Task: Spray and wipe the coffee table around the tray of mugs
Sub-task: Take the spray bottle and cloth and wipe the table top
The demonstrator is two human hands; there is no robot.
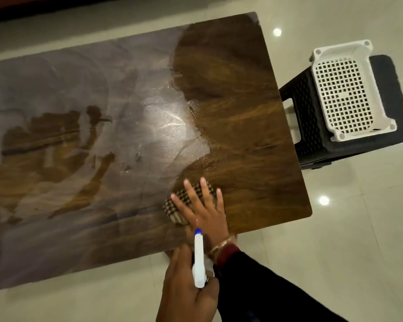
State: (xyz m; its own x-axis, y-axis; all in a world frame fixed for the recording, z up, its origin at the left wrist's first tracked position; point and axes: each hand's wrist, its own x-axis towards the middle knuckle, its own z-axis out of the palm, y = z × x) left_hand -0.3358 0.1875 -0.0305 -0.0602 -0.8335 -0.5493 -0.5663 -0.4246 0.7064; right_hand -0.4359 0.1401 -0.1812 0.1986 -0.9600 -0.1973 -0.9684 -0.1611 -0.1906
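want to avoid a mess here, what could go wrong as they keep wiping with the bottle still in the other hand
1. The spray bottle in the left hand points at the right hand; a squeeze could spray it instead of the table.
2. The checked cloth works near the table's edge, so a stroke could slip off.
3. The left part looks filmy and streaked; patches may get missed.

This looks like a living room in a home. A low wood-grain bench [242,117] stands on glossy pale floor tiles [347,240] that mirror ceiling lights, and just beside its end sits a dark woven-pattern plastic stool [312,126] carrying a white perforated plastic basket [344,91].
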